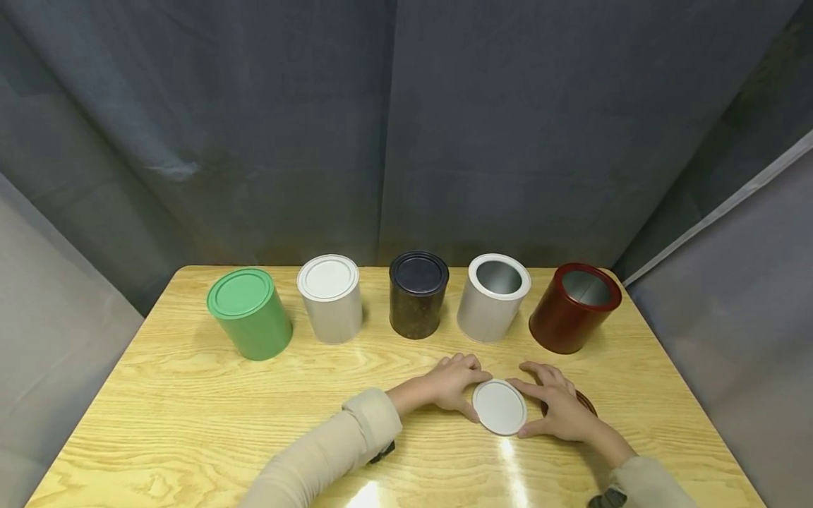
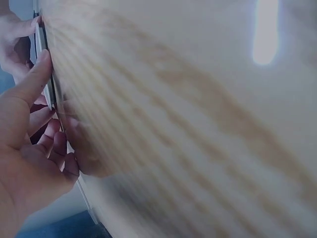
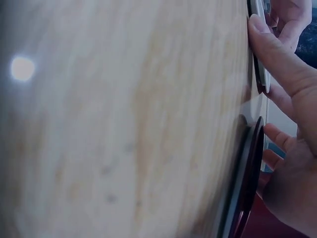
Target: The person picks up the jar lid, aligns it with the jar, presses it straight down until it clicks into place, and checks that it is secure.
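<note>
A round white lid (image 1: 500, 407) is held between both hands near the front right of the table. My left hand (image 1: 452, 388) grips its left edge with thumb and forefinger, and my right hand (image 1: 559, 408) grips the opposite edge likewise. In the left wrist view the lid (image 2: 48, 89) appears edge-on, close to the tabletop. Under and beside the right hand lies a dark red lid (image 1: 586, 402), partly hidden by that hand. Behind the hands stand an open white can (image 1: 485, 314) and an open dark red can (image 1: 565, 324).
Farther left in the back row stand a black can (image 1: 416, 307), a white can (image 1: 333, 317) and a green can (image 1: 257, 328), each with its lid on. Grey curtains (image 1: 381, 127) hang behind the wooden table (image 1: 190, 423) and at its sides.
</note>
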Demonstrator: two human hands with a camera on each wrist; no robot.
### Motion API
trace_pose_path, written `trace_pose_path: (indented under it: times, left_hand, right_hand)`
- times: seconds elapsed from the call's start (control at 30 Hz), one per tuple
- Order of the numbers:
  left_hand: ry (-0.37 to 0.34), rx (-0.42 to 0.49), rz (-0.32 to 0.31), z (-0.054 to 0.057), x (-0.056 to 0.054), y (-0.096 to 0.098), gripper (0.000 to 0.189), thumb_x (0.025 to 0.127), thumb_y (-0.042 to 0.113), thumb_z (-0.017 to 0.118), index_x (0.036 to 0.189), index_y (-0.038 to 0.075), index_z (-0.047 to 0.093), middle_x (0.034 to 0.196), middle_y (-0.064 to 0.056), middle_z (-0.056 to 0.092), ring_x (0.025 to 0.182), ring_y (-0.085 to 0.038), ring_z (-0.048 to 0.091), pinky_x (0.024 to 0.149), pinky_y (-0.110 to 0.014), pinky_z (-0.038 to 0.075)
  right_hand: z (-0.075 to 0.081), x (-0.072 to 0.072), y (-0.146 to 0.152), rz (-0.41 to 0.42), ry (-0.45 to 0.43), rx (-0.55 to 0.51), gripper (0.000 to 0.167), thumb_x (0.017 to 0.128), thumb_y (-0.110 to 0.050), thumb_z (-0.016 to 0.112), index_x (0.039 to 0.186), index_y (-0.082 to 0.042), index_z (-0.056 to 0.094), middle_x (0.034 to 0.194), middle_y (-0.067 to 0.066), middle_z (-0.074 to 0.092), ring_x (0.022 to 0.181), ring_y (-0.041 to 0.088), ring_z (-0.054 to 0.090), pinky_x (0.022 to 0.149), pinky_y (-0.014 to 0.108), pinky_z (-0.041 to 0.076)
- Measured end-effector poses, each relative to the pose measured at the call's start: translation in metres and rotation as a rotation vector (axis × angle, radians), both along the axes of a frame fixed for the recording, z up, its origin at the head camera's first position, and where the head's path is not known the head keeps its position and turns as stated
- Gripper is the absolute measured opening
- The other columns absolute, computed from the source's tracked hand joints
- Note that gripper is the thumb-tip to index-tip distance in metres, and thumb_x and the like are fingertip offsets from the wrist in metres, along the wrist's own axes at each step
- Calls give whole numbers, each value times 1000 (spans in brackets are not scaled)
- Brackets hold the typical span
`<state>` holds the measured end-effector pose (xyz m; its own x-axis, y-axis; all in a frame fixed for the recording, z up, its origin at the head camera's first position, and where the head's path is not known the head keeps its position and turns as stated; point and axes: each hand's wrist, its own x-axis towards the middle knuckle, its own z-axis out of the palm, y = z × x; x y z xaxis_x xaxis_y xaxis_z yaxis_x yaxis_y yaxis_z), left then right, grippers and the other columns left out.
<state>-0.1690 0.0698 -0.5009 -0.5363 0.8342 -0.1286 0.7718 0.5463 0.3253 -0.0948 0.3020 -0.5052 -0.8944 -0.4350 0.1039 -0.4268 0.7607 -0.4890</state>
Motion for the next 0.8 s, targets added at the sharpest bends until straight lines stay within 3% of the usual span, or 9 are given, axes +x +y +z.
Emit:
trace_pose_path:
  times: [0.37,0.6,0.8]
  left_hand:
    - [-12,30,-37,-1,-2,-4,77,68,50,73,134,21,47,113,6,45,98,-8,38,78,-20,30]
    - [-69,112,-60,1,-5,-11,77,70,47,74,135,17,46,110,5,46,95,-7,39,79,-17,33]
    - [-101,190,-74,2,-6,-14,76,69,42,77,133,15,48,106,4,49,94,-6,40,79,-14,34]
  right_hand:
    - [0,2,-1,0,22,-17,81,58,-55,74,123,-9,58,131,21,38,117,42,28,81,64,23]
    - [2,0,0,16,38,-53,83,57,-50,78,124,-7,57,132,22,37,118,41,27,83,64,21]
    - [7,1,-1,36,78,-79,80,56,-46,80,123,-9,58,129,22,41,116,38,30,82,63,27]
